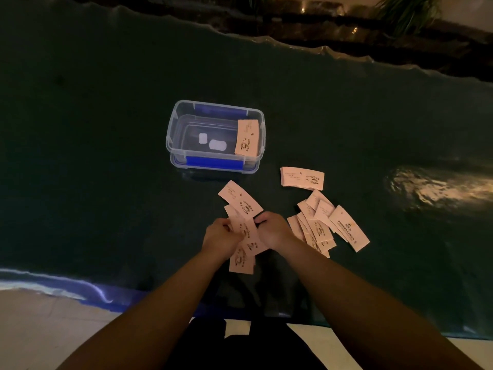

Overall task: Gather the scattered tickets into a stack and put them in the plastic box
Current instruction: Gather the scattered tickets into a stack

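Pale pink tickets printed with a coffee-cup logo lie on a dark green cloth. My left hand (222,235) and my right hand (272,228) both grip a fanned bunch of tickets (241,204) near the table's front. A loose pile of tickets (328,225) lies just right of my right hand. A small neat stack of tickets (302,178) sits farther back. The clear plastic box (173,124) with blue latches stands open behind my hands, and one ticket in the box (247,138) leans against its right wall.
The dark cloth (106,156) covers the whole table, with a rippled far edge and a blue front edge (93,292). A bright light patch (432,185) glares at the right. Two small white labels (213,142) show on the box floor.
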Motion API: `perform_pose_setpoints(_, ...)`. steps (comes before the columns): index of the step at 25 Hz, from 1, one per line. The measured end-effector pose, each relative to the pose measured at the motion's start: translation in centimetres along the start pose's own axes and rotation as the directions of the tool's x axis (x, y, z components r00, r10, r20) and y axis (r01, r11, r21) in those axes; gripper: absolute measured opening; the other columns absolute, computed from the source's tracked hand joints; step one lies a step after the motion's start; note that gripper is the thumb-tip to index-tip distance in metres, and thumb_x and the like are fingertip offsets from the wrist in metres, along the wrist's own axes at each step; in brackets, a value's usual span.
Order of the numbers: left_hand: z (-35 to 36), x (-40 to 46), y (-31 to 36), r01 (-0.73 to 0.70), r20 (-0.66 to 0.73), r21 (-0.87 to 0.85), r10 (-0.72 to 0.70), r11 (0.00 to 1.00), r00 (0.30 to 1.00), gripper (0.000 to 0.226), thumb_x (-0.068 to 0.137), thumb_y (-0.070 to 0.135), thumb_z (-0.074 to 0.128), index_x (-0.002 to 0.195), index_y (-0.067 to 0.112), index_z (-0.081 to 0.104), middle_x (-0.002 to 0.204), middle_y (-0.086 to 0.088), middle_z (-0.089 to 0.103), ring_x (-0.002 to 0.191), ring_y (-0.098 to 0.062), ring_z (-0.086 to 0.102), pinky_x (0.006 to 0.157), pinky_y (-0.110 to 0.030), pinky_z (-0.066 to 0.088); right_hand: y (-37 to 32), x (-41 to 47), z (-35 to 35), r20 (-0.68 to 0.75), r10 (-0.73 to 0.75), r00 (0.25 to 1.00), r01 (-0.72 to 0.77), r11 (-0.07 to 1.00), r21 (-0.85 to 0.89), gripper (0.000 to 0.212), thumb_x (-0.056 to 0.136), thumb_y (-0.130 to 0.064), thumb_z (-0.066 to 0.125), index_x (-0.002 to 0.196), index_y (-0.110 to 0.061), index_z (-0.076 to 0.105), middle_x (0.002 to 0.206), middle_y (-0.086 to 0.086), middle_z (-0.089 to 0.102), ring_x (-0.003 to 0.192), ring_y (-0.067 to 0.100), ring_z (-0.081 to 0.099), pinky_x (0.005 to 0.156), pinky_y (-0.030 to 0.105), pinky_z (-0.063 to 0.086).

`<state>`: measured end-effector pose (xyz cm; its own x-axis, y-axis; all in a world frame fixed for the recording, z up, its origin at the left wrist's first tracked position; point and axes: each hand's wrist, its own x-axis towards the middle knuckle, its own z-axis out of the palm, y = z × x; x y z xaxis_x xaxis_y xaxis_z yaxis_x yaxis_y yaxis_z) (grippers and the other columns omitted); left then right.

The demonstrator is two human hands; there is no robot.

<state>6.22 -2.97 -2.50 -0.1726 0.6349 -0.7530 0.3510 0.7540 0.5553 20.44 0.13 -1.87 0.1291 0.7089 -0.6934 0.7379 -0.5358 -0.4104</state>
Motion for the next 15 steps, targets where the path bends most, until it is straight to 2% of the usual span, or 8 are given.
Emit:
perform_pose_setpoints(2,-0.2,-0.1,-0.3,-0.013,0.002,-0.009,0.013,1.000,1.000,0.059,0.089,0.018,0.080,0.142,0.018,0.053,0.135,-0.007,0.067,0.112,-0.026,0.074,0.058,-0.026,0.054,-1.0,0.8,-1.4,-0.094,0.026,0.995,-0.030,0.999,-0.035,0.008,0.103,-0.023,0.057,0.108,-0.019,0.062,0.104,0.001,0.070,0.078,0.012,0.064,0.058,0.027,0.050)
perform_pose_setpoints(4,-0.4,-0.1,-0.9,-0.013,0.007,-0.048,0.013,0.999,1.000,0.058,0.089,0.021,0.080,0.140,0.016,0.052,0.133,-0.008,0.068,0.111,-0.026,0.073,0.059,-0.027,0.055,-2.1,1.8,-2.4,-0.175,-0.014,0.985,0.010,1.000,-0.021,0.014,0.101,-0.026,0.061,0.113,-0.018,0.060,0.096,0.001,0.066,0.075,0.010,0.061,0.055,0.026,0.042)
perform_pose_setpoints(7,-0.5,-0.4,-1.8,0.068,0.023,-0.146,-0.065,0.987,0.998,0.055,0.093,0.030,0.074,0.141,0.015,0.052,0.115,-0.004,0.070,0.100,-0.025,0.074,0.076,-0.041,0.064,-4.0,2.9,-2.7,-0.092,-0.123,0.988,0.121,0.992,-0.025,0.044,0.097,-0.030,0.069,0.137,-0.021,0.052,0.124,0.004,0.063,0.087,0.012,0.063,0.064,0.026,0.048)
perform_pose_setpoints(9,-0.5,-0.3,-2.1,0.122,0.051,-0.266,-0.113,0.956,0.992,0.042,0.096,0.034,0.068,0.134,0.018,0.057,0.106,-0.001,0.072,0.093,-0.022,0.073,0.082,-0.046,0.064,-4.9,3.3,-2.2,-0.038,-0.108,0.993,0.103,0.989,-0.105,0.060,0.094,-0.031,0.074,0.148,-0.022,0.047,0.140,0.009,0.056,0.109,0.022,0.066,0.081,0.032,0.056)
perform_pose_setpoints(10,-0.6,-0.2,-2.1,0.142,0.066,-0.315,-0.127,0.938,0.990,0.035,0.097,0.034,0.065,0.128,0.020,0.059,0.105,-0.003,0.072,0.091,-0.022,0.073,0.082,-0.046,0.064,-5.1,3.5,-1.8,-0.026,-0.098,0.995,0.093,0.986,-0.139,0.063,0.094,-0.029,0.075,0.150,-0.021,0.046,0.144,0.009,0.055,0.116,0.025,0.065,0.084,0.033,0.056)
perform_pose_setpoints(12,-0.8,-0.1,-1.9,0.163,0.092,-0.366,-0.139,0.916,0.986,0.025,0.099,0.034,0.062,0.120,0.020,0.059,0.110,-0.006,0.073,0.095,-0.024,0.073,0.085,-0.048,0.064,-5.0,3.6,-1.3,0.011,-0.096,0.995,0.097,0.982,-0.162,0.064,0.094,-0.026,0.076,0.150,-0.020,0.047,0.144,0.009,0.057,0.114,0.023,0.065,0.074,0.028,0.050)
perform_pose_setpoints(15,-0.9,0.2,-1.4,0.169,0.110,-0.380,-0.137,0.910,0.984,0.023,0.102,0.033,0.057,0.121,0.021,0.059,0.117,-0.009,0.074,0.103,-0.028,0.072,0.090,-0.052,0.062,-4.5,2.8,-0.8,0.038,-0.092,0.995,0.097,0.981,-0.169,0.058,0.096,-0.028,0.074,0.147,-0.021,0.050,0.135,0.008,0.062,0.088,0.013,0.063,0.059,0.023,0.043)
